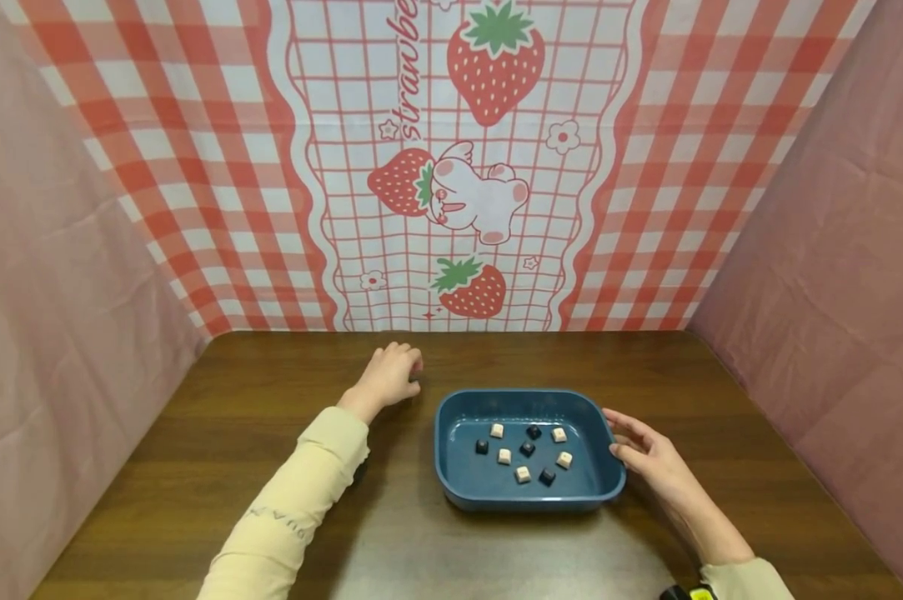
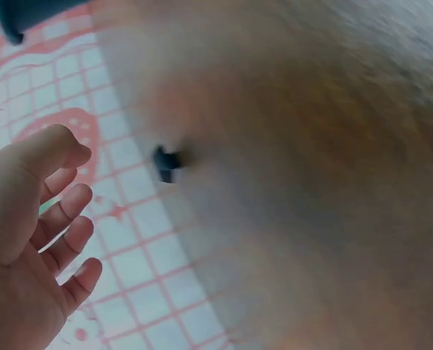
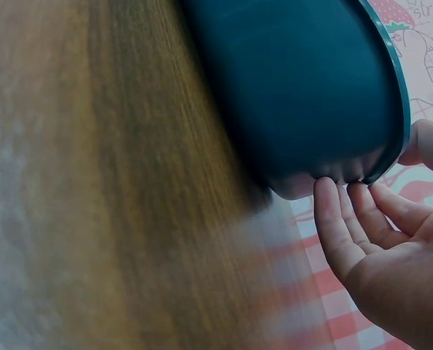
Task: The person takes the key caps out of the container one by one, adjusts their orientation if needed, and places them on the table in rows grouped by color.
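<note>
A blue rectangular tray [image 1: 529, 503] sits on the table, with several white keycaps [image 1: 504, 457] and several black keycaps [image 1: 527, 448] scattered over its floor. My right hand [image 1: 657, 467] holds the tray's right end; in the right wrist view its thumb [image 3: 424, 142] is at the rim while the fingertips touch the outer wall. Beyond the tray's left end, my left hand [image 1: 388, 379] is near the table's back edge, its fingers loosely bent and apart from the thumb. A small black keycap [image 2: 165, 164] shows just off those fingers in the left wrist view; whether it touches the table is unclear.
Brown wooden table [image 1: 218, 467] lies under everything. A red-checked strawberry cloth [image 1: 451, 292] hangs along its back edge. Pink cloths [image 1: 68, 333] hang at both sides. The tray's raised rim surrounds the keycaps.
</note>
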The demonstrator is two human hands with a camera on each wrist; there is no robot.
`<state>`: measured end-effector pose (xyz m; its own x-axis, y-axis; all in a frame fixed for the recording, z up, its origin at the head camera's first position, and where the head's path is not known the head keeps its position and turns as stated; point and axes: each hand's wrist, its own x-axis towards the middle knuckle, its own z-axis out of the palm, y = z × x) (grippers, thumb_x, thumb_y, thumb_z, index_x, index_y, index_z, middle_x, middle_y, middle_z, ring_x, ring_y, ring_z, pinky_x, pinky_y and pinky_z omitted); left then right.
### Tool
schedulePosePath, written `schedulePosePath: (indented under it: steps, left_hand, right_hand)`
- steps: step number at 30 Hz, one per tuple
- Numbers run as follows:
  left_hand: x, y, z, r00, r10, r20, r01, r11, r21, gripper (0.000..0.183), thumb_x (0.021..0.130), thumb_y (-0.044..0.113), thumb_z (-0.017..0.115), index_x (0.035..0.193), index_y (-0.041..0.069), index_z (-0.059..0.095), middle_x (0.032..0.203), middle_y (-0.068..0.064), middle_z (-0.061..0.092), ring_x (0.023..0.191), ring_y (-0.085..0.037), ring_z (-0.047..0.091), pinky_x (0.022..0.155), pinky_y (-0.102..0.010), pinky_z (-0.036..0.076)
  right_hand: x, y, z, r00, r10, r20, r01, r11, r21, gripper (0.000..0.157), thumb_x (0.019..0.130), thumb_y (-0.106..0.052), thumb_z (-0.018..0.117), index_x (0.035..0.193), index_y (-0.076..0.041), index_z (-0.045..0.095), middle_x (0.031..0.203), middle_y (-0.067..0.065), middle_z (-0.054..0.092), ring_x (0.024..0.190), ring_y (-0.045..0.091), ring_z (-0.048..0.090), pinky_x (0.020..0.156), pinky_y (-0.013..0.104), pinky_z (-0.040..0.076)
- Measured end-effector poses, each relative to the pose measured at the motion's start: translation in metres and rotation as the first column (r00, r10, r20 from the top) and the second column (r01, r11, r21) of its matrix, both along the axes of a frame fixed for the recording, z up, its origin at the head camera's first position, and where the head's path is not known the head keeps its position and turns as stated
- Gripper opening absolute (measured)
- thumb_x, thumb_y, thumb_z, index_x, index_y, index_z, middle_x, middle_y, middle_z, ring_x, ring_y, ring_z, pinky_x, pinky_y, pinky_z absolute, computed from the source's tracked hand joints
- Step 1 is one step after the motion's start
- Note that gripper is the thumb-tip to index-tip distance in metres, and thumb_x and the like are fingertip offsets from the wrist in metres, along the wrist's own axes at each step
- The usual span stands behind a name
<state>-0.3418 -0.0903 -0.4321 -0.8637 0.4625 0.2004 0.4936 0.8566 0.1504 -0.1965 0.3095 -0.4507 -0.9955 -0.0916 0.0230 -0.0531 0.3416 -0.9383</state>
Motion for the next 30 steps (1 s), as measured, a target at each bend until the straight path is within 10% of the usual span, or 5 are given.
schedulePosePath:
  steps: [14,30]
  left_hand:
    - [0.037,0.027,0.045,0.983,-0.111,-0.146,0.118,0.992,0.039,0.025,0.077,0.025,0.072,0.097,0.015,0.06,0.096,0.001,0.059,0.091,-0.02,0.051,0.079,-0.038,0.04]
    - [0.081,0.069,0.031,0.951,-0.304,-0.053,0.297,0.949,-0.11,0.031,0.079,0.035,0.073,0.102,0.017,0.064,0.096,0.005,0.057,0.088,-0.014,0.047,0.075,-0.031,0.037]
  right_hand:
    - [0.0,-0.001,0.002,1.0,-0.005,0.026,0.005,1.0,-0.014,0.056,0.091,-0.014,0.06,0.141,0.0,0.038,0.13,0.026,0.046,0.094,0.001,0.058,0.074,0.025,0.05]
    - [-0.001,0.0,0.004,0.998,-0.001,0.055,0.0,1.0,0.013,0.056,0.092,-0.017,0.058,0.142,-0.002,0.037,0.136,0.027,0.043,0.096,-0.001,0.058,0.076,0.026,0.05]
